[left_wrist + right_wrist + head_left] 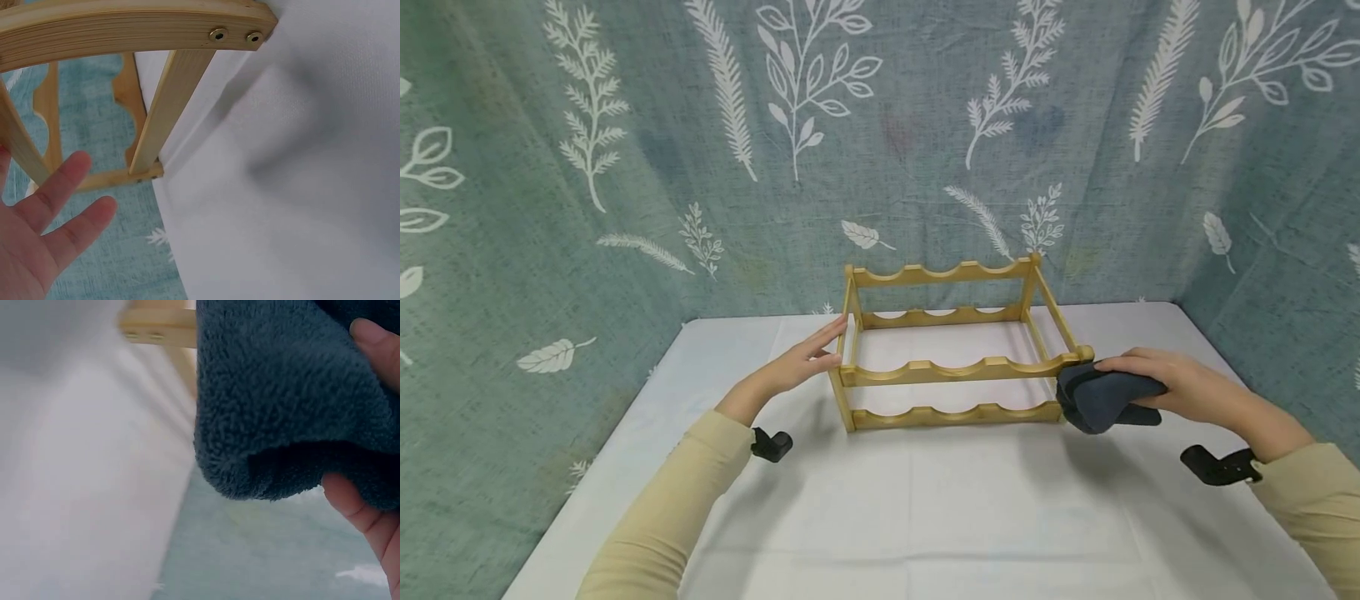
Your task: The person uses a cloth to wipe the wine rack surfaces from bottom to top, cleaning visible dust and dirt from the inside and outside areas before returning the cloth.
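A light wooden bottle rack [955, 371] with scalloped rails stands on the white table. At its left end, my left hand [797, 360] has its fingers extended against the upper side bar; the left wrist view shows these fingers [62, 181] spread beside the wood. My right hand [1187, 385] grips a dark blue terry cloth [1101, 400] at the rack's front right corner. Bunched and folded, the cloth covers part of that corner post. In the right wrist view, the thumb and a finger [353, 500] pinch the thick cloth [281, 394].
The white-covered table [925, 508] extends in front of the rack and to both sides. A teal curtain [910, 192] with white leaf prints hangs close behind it and along the sides. Black camera mounts sit on both wrists.
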A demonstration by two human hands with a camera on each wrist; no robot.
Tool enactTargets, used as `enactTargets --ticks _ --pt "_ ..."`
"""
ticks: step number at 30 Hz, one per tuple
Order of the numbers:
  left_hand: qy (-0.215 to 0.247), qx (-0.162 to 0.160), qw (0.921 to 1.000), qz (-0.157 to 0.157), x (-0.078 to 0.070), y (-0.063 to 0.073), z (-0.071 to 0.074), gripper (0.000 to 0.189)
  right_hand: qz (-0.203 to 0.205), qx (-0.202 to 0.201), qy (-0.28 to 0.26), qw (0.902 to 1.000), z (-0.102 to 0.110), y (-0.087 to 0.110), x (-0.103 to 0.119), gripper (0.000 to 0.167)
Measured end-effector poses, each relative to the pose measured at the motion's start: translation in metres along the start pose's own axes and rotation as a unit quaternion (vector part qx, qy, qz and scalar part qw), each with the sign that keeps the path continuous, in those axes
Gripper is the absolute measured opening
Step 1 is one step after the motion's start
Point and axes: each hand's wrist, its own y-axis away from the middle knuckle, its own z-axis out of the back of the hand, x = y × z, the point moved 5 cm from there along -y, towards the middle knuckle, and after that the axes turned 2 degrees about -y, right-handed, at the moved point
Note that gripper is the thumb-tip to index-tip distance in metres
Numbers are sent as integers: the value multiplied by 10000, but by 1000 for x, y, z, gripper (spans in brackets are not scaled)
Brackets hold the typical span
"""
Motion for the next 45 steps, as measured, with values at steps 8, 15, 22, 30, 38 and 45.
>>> enactTargets --ticks 8,15,22,30,38,45 --pt "29 7 10000 -5 -1 0 0 62 164 -265 -317 9990 7 1 -6 76" --pt "17 5 10000 -6 0 1 0 63 -537 681 -687 9939 -54 18 -15 67" --pt "15 -12 10000 10 1 0 0 63 -554 389 -816 9944 -58 23 -16 65" --pt "99 -10 9999 54 -1 2 0 62 -199 -613 -1037 9925 -1 5 -10 70" --pt "23 -25 10000 -86 -3 3 0 62 384 -973 -482 9933 0 -21 12 46" --pt "107 46 9999 119 -2 1 0 61 1095 -1106 -304 9873 -36 -54 39 37"
